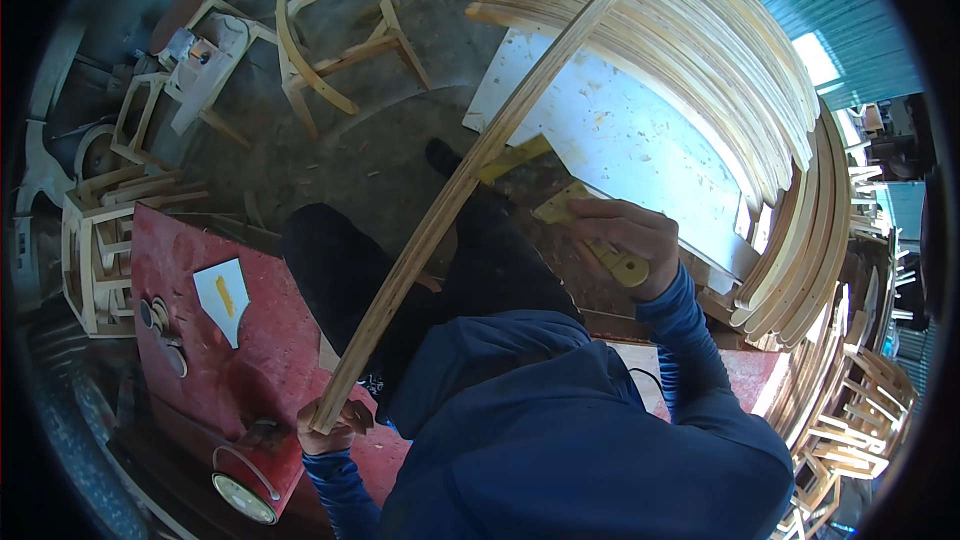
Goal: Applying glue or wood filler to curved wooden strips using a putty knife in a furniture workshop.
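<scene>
A long, slightly curved wooden strip [450, 202] runs diagonally from lower left to upper right, across my legs. The near end of this strip is in my left hand [335, 424], fingers curled around it. Off to its right, my right hand [628, 240] grips a yellowish putty knife [560, 203], the rounded handle end with a hole showing below the fingers. The knife is apart from the strip. Beside the strip's middle is a yellow flat piece [518, 157]; what it belongs to I cannot tell.
A tall stack of curved wooden strips [690, 50] lies on a white board [610, 110] at right. On the red table [250, 280] are a white palette [221, 302] smeared with yellow paste, round lids [172, 352] and a red bucket [262, 475]. Wooden chair frames [345, 40] stand beyond.
</scene>
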A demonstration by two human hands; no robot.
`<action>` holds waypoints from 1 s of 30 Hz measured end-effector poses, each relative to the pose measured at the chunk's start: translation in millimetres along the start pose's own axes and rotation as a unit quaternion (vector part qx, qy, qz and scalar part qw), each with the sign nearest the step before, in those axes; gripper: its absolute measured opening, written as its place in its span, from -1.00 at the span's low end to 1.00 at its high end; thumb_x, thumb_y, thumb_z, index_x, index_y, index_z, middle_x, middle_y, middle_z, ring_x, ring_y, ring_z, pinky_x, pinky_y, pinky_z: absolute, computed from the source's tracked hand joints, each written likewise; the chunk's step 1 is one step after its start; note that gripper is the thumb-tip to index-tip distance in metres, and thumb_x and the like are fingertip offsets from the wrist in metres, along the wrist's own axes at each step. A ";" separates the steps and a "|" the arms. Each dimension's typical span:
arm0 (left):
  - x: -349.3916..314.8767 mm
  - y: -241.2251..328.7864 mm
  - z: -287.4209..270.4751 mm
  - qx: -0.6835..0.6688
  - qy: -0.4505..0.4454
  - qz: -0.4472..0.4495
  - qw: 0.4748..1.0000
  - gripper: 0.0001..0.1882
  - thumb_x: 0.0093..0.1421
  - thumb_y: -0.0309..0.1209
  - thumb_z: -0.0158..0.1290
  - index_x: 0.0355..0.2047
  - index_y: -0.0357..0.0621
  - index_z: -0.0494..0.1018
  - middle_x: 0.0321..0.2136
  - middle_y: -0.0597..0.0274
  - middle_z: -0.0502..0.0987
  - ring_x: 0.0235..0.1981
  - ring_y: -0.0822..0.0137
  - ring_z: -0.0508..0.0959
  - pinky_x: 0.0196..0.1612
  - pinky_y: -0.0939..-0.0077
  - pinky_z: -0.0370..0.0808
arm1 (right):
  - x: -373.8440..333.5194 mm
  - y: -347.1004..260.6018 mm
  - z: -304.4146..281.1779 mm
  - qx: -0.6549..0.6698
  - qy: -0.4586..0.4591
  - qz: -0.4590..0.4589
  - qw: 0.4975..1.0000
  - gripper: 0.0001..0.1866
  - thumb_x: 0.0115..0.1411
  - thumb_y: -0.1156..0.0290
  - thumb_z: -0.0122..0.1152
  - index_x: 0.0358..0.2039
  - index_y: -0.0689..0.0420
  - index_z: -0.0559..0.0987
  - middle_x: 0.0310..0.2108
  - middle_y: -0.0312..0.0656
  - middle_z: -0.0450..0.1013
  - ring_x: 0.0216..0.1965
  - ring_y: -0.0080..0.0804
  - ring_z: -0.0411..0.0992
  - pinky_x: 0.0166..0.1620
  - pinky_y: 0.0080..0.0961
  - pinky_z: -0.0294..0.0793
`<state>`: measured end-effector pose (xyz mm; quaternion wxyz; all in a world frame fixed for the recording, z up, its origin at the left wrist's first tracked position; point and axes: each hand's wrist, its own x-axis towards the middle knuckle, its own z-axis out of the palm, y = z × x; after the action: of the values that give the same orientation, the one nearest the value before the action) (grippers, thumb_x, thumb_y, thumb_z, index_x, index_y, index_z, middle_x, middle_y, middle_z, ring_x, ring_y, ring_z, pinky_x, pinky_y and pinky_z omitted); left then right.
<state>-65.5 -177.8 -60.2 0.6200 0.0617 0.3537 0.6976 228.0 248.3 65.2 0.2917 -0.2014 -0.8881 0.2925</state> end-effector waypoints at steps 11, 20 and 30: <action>3.0 1.8 3.9 0.023 -0.008 0.015 1.000 -0.25 0.29 0.13 -0.24 -0.26 -0.49 0.50 -0.50 -0.24 0.60 -0.42 -0.10 0.57 -0.27 0.15 0.51 | 5.1 -10.4 27.8 -0.115 -0.057 -0.135 0.982 -0.62 0.00 0.48 0.31 -0.12 0.28 0.58 -0.13 0.04 0.53 -0.25 -0.11 0.60 -0.22 -0.39 0.66; 0.1 -2.4 -3.9 0.029 -0.004 0.020 0.999 -0.27 0.30 0.13 -0.22 -0.25 -0.46 0.51 -0.50 -0.20 0.61 -0.45 -0.08 0.58 -0.26 0.15 0.51 | 26.7 -10.6 12.1 -0.157 -0.013 -0.085 0.984 -0.57 -0.01 0.49 0.28 -0.07 0.30 0.55 -0.12 0.10 0.51 -0.25 -0.10 0.61 -0.22 -0.36 0.67; 3.3 -1.0 -4.0 0.058 0.007 0.056 0.997 -0.29 0.31 0.11 -0.22 -0.23 -0.47 0.50 -0.55 -0.17 0.59 -0.49 -0.05 0.55 -0.31 0.14 0.48 | 31.8 -20.7 14.3 -0.123 -0.051 -0.121 0.984 -0.59 0.01 0.45 0.27 -0.08 0.28 0.56 -0.12 0.05 0.50 -0.28 -0.15 0.60 -0.26 -0.35 0.65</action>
<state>-67.5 -176.5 -64.9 0.5732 0.1125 0.3937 0.7098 191.2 243.9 81.7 0.2528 -0.1115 -0.9487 0.1535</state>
